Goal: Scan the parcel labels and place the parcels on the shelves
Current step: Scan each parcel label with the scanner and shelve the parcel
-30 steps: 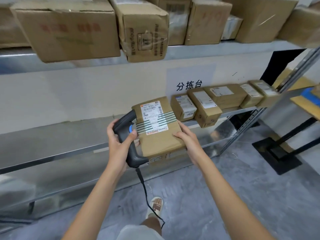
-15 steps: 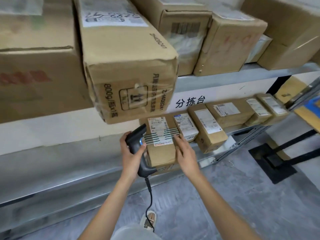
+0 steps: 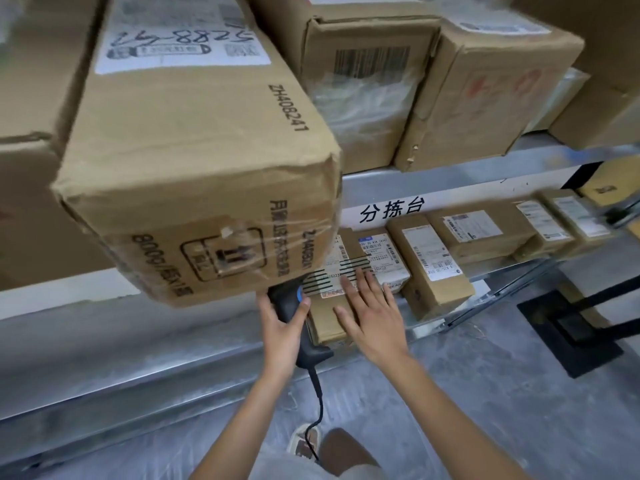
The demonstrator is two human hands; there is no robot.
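Left hand: the left hand [image 3: 282, 332] is seen wrapped around the grip of a black handheld scanner [image 3: 294, 318], with the thumb laid near its blue button.
Scanner: it is held upright just left of the parcel, its head partly hidden behind an overhanging carton; a black cable [image 3: 320, 403] is seen hanging from its base.
Right hand: the right hand [image 3: 372, 313] is laid flat on the parcel, fingers straight and spread, nothing being clasped; the fingertips are placed on the label.
Parcel: a small brown parcel [image 3: 329, 317] is set on the lower metal shelf [image 3: 138, 341], at the left end of a row, close beside the next box.
Label: a white label [image 3: 332, 271] crossed by dark stripes is stuck to the parcel's top face; its upper left part is covered by the carton above.
Row of parcels: further labelled brown boxes [image 3: 436, 265] are lined up along the same shelf to the right.
Upper shelf: large cartons are stored there; one large carton [image 3: 194, 161] is seen jutting out over the shelf edge, above the scanner.
Sign: a white sign [image 3: 391, 211] with black characters is fixed to the wall behind the row.
Floor: grey concrete is seen below, with one sandalled foot [image 3: 304, 441] in view.
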